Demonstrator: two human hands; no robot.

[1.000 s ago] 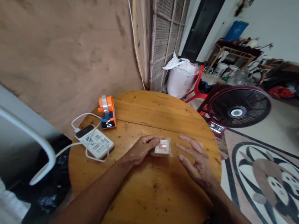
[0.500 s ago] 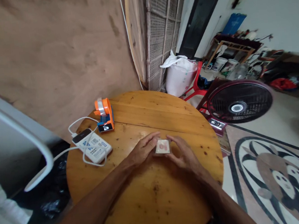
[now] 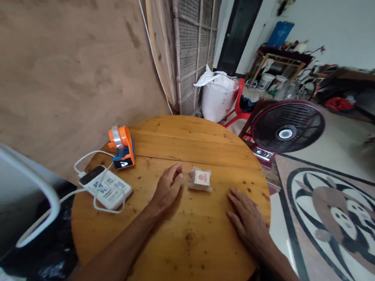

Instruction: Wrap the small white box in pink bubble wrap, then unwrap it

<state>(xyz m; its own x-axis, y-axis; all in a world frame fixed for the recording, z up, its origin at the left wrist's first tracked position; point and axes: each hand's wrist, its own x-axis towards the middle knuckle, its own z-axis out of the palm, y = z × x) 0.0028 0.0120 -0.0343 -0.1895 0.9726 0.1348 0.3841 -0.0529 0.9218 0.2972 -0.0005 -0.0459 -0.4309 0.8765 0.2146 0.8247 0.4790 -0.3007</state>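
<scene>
A small whitish block (image 3: 201, 179) with a red print on top, wrapped in clear crinkled plastic, rests on the round wooden table (image 3: 186, 257). Neither hand touches it. My left hand (image 3: 168, 186) is just left of the block, its edge toward the tabletop and its fingers loosely bent; I see nothing held in it. To the right and nearer to me, my right hand (image 3: 249, 221) lies palm down near the table edge, fingers stretched out and the thumb apart. What the block contains cannot be seen.
At the table's left are a white power bank (image 3: 107, 187) with a looped white cable and an orange and blue holder (image 3: 123, 147). Beyond the right edge stands a dark red fan (image 3: 286, 128). A white sack (image 3: 219, 94) and red chair (image 3: 238, 110) are behind.
Both hands have come away from the block, which stays on the table. My left hand has drawn left; my right hand has moved right and toward me, flattening out. The view has shifted slightly.
</scene>
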